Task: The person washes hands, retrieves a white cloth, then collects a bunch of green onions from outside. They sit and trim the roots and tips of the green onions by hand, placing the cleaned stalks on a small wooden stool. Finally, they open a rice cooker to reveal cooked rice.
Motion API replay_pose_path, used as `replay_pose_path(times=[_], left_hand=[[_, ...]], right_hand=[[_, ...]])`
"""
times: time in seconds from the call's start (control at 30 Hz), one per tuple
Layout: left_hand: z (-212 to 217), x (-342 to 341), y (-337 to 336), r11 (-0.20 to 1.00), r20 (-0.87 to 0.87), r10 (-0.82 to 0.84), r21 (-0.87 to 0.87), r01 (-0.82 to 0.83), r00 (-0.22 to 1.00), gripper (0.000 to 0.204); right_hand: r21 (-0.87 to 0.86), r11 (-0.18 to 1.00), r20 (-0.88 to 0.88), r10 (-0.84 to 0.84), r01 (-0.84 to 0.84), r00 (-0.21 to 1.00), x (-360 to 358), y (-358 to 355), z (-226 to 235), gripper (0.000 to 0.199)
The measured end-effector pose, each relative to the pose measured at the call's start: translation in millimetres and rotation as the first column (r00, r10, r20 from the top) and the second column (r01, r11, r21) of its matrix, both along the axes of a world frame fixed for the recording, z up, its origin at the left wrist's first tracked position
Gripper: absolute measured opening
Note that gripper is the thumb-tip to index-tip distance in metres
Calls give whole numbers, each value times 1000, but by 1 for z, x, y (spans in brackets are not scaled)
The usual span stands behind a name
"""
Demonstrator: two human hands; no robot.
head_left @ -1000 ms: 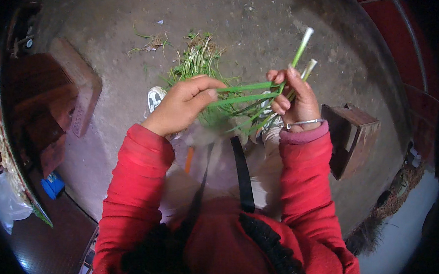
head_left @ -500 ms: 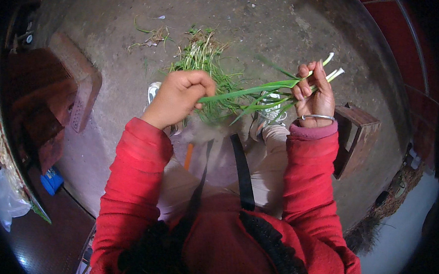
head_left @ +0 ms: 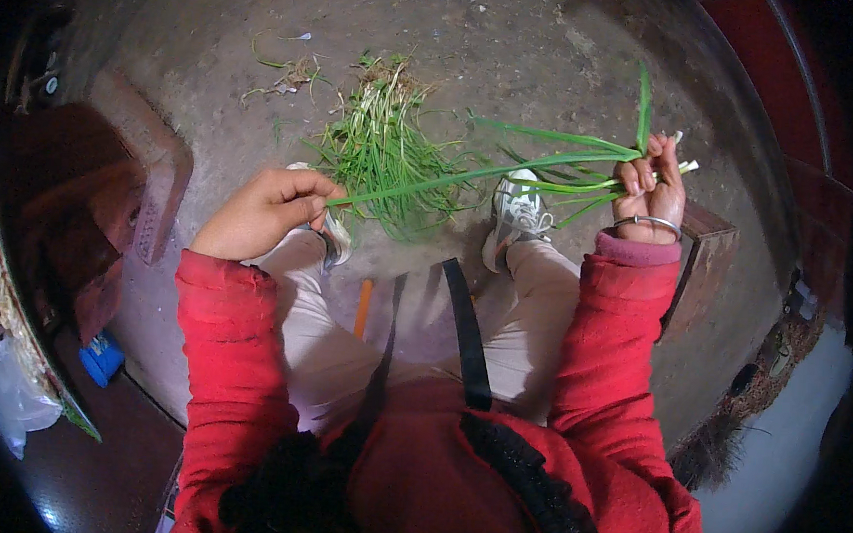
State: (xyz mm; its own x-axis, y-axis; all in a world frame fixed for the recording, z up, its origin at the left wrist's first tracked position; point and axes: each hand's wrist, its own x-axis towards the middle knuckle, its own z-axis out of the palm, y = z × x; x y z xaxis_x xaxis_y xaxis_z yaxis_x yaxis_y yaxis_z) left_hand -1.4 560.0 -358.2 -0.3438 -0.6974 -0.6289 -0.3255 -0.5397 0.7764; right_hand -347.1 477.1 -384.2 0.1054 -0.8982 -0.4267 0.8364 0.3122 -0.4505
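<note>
My right hand point(head_left: 651, 187) is closed around a few green onions point(head_left: 585, 186), whose white ends stick out past the fingers to the right. Their green leaves trail leftward, and one leaf stands up above the hand. Between thumb and fingers my left hand point(head_left: 277, 212) pinches the tip of one long green onion leaf point(head_left: 450, 183), stretched nearly straight between both hands. Below and beyond that leaf, a loose heap of green onions point(head_left: 380, 139) lies on the floor, roots toward the far side.
A small pile of roots and scraps point(head_left: 297, 74) lies left of the heap. My shoes point(head_left: 519, 209) stand near it. A wooden stool point(head_left: 702, 262) is at the right, a reddish block-like piece point(head_left: 166, 176) at the left. A blue item point(head_left: 101, 358) sits at lower left.
My hands have moved apart, the left toward the left and slightly down, the right farther right. The leaf between them now stretches longer, and another leaf rises above my right hand.
</note>
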Motion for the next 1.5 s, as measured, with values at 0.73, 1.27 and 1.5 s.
replay_pose_path(times=[0.73, 1.27, 1.5], left_hand=[[-34, -37, -3, 749, 242, 235, -662, -17, 941, 32], [-32, -76, -3, 818, 213, 137, -575, 11, 967, 11], [-33, -75, -5, 805, 167, 434, -514, -298, 885, 10]], right_hand=[[-92, 988, 68, 127, -121, 990, 12, 1, 8, 18], [-180, 975, -448, 38, -132, 893, 32, 4, 13, 20], [-327, 943, -497, -107, -71, 861, 46, 6, 13, 23]])
